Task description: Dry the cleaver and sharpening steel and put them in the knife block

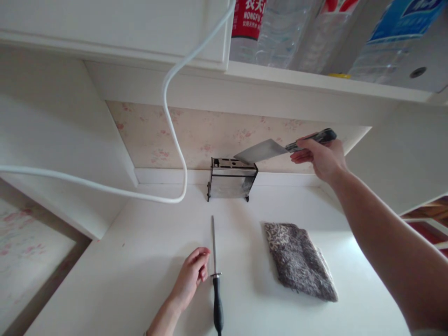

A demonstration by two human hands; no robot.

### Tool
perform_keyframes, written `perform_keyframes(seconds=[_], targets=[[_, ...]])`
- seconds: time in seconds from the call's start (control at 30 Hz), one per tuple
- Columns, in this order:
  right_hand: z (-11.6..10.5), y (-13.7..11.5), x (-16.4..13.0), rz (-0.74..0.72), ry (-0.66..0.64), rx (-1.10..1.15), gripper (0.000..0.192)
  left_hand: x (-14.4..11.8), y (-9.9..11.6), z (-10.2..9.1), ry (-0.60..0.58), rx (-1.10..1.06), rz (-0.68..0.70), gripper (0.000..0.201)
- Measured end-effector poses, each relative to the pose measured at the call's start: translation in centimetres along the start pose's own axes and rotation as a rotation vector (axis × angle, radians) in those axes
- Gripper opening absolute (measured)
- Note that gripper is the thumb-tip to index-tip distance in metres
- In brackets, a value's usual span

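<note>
My right hand (327, 158) is wrapped round the dark handle of a cleaver (262, 151). The cleaver's broad steel blade points left, its front corner at the slotted top of a metal knife block (231, 182); I cannot tell whether it has entered a slot. The block stands against the back wall. Down on the white table, my left hand (196, 268) is loosely curled with nothing seen in it. Just right of those fingers lies a sharpening steel (214, 249), its black handle towards me, apart from the hand.
A folded grey cloth (299, 261) lies on the table (140, 280) to the right. A white cable (175, 135) hangs across the left side. Overhead is a cabinet shelf (315, 79) with plastic water bottles (283, 32). Side panels close in both sides.
</note>
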State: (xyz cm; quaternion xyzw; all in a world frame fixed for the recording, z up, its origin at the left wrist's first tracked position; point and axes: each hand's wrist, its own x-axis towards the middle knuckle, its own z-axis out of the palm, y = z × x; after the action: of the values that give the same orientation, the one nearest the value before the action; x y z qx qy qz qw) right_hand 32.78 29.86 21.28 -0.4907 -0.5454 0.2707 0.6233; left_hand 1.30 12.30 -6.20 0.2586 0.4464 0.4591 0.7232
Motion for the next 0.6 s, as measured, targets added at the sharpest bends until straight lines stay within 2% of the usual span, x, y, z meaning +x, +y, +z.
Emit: perform_keyframes(seconds=[0.17,0.43,0.6], targets=[[0.5,0.6,1.2,0.040,-0.020,-0.003,0.017,0.0,-0.1,0.0,0.007,-0.008,0.003,0.024],[-0.4,1.5,3.5,0.063,0.001,-0.084,0.011,0.1,-0.1,0.0,0.007,-0.011,0.009,0.024],[-0.1,2.1,4.8,0.065,-0.014,-0.182,0.018,0.0,0.0,0.1,0.005,-0.006,0.005,0.023]])
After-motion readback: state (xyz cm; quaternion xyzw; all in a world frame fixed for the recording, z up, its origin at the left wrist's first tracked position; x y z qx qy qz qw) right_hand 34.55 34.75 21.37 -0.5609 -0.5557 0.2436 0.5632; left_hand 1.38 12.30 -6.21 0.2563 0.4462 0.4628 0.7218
